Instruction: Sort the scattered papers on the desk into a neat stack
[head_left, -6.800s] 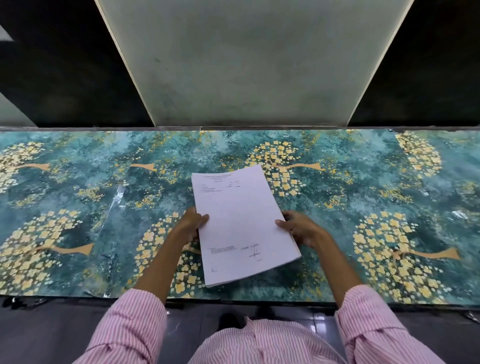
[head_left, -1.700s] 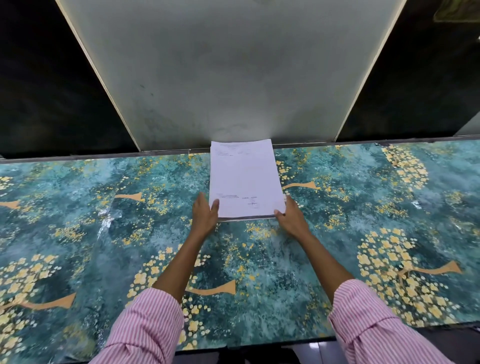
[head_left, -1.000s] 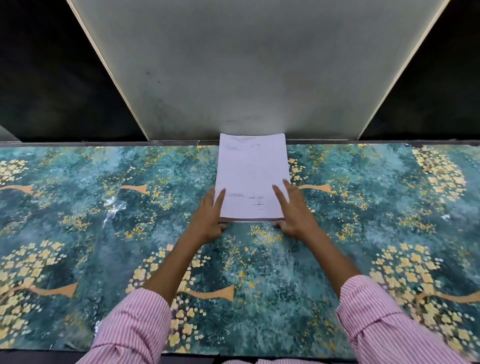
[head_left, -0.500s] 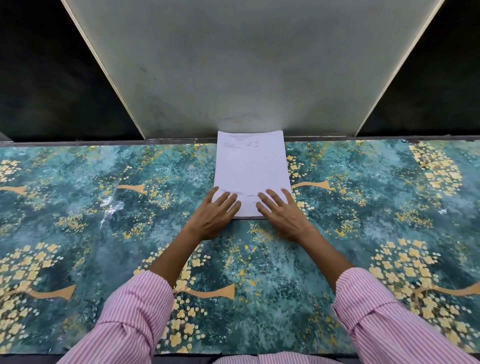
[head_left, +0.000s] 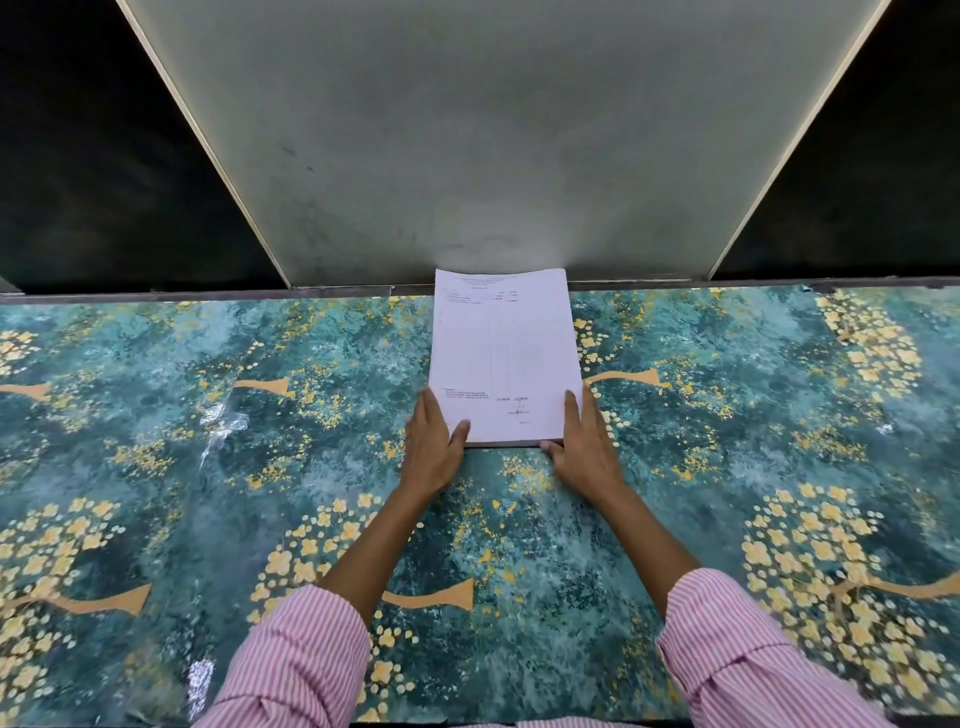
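Sleeves come nearest: the left sleeve (head_left: 296, 660) at 7 o'clock and the right sleeve (head_left: 743, 654) at 5 o'clock, soft pink-and-white striped cloth pushed back from bare forearms that converge toward the middle. Under them runs the desk (head_left: 156, 415), covered in a glossy teal sheet printed with yellow blossoms and tan trunks, slick enough to throw glare at 9 o'clock, so paper should slide on it easily. Just past centre the left hand (head_left: 431, 447) lies with straight fingers along the stack's left edge and its thumb over the near left corner; the right hand (head_left: 584, 452) mirrors it on the right edge, thumb tucked against the near edge. Neither clenches: both are flat, bracketing and pressing rather than gripping, which looks like a squaring-up of the sides. The stack (head_left: 504, 358) is thin white printed sheets, matte, crisp-cornered, edges flush, lying flat toward 12 o'clock of the hands. Its far edge meets the foot of a pale grey, smudged panel (head_left: 493, 130), which probably serves as a stop to true that end. No loose sheets show elsewhere, so the sorting seems all but finished
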